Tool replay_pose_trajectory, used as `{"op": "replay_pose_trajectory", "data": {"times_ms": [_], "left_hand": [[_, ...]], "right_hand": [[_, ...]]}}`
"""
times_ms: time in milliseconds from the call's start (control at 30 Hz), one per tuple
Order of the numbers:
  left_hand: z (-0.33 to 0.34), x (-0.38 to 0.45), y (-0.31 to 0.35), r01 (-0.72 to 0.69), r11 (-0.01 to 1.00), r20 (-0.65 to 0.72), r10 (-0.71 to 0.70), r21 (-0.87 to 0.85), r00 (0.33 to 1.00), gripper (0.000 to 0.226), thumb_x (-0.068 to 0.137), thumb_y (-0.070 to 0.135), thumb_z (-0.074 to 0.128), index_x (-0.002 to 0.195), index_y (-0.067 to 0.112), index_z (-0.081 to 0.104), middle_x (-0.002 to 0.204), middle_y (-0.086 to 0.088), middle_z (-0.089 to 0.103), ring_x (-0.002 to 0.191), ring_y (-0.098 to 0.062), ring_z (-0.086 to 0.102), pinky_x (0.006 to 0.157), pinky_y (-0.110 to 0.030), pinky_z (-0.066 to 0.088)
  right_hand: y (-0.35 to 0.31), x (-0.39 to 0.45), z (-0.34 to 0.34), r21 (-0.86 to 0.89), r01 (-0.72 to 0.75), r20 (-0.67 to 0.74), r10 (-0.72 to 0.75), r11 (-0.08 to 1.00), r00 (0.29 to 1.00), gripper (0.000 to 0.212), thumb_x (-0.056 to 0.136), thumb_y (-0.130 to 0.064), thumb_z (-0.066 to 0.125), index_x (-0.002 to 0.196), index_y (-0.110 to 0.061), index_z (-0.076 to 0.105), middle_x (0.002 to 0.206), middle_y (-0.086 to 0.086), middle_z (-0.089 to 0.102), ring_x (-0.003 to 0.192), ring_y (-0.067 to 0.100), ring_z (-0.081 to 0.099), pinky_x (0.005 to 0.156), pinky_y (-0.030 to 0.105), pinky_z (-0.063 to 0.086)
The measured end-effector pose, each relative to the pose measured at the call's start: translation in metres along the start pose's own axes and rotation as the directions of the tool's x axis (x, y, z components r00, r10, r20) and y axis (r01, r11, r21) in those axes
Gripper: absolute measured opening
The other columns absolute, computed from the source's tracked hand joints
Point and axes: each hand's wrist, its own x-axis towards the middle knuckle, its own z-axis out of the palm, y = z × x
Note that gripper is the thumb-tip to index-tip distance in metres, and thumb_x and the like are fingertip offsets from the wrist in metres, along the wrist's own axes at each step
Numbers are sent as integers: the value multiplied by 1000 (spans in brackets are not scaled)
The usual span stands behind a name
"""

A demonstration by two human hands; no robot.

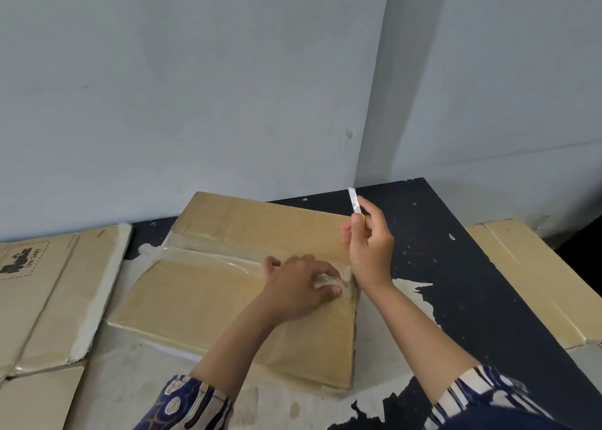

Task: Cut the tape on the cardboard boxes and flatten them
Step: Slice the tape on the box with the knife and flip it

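Left hand (301,284) pinches tape (325,281) on box (228,299).

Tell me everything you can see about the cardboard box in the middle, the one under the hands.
The box is plain brown cardboard, lying flat and slightly askew on the worn black table, its far corner near the wall. Clear glossy tape runs along the seam between its flaps, wrinkled and partly lifted. At the seam's right end, by a frayed edge, the left hand pinches a crumpled bit of tape. The right hand holds a yellow-handled cutter just above it, blade up, clear of the cardboard.
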Motion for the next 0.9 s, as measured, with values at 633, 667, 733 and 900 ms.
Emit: {"op": "replay_pose_trajectory", "data": {"times_ms": [633, 667, 733, 900], "left_hand": [[3, 28, 2, 203, 975, -193, -217, -91, 957, 23, 93, 45, 45, 112, 40, 58, 112, 10, 54, 114, -11, 45, 97, -34, 15], [3, 28, 1, 206, 974, -192, -221, -97, 956, 23, 93, 46, 45, 111, 40, 58, 112, 10, 54, 114, -11, 44, 97, -34, 15], [3, 29, 1, 210, 972, -192, -227, -107, 955, 22, 93, 46, 46, 110, 40, 59, 112, 10, 55, 114, -12, 44, 98, -35, 15], [4, 31, 1, 212, 970, -197, -233, -120, 952, 20, 93, 46, 46, 108, 40, 59, 111, 10, 54, 114, -12, 45, 98, -35, 16]], "right_hand": [[-13, -40, -46, -356, -174, 242, 271, 918, 932, 32, 97, -14, 42, 125, -18, 58, 97, 5, 67, 92, 18, 62, 84, 40, 55], [-13, -40, -45, -355, -172, 240, 267, 919, 933, 32, 97, -13, 42, 124, -18, 58, 94, 4, 66, 93, 19, 62, 84, 40, 54], [-14, -40, -45, -354, -167, 234, 259, 920, 937, 32, 96, -13, 42, 123, -17, 59, 87, -3, 60, 89, 17, 61, 85, 37, 54], [-18, -39, -46, -394, -143, 239, 252, 908, 938, 31, 96, -11, 42, 121, -15, 60, 87, 2, 62, 87, 17, 60, 84, 33, 52]]}}
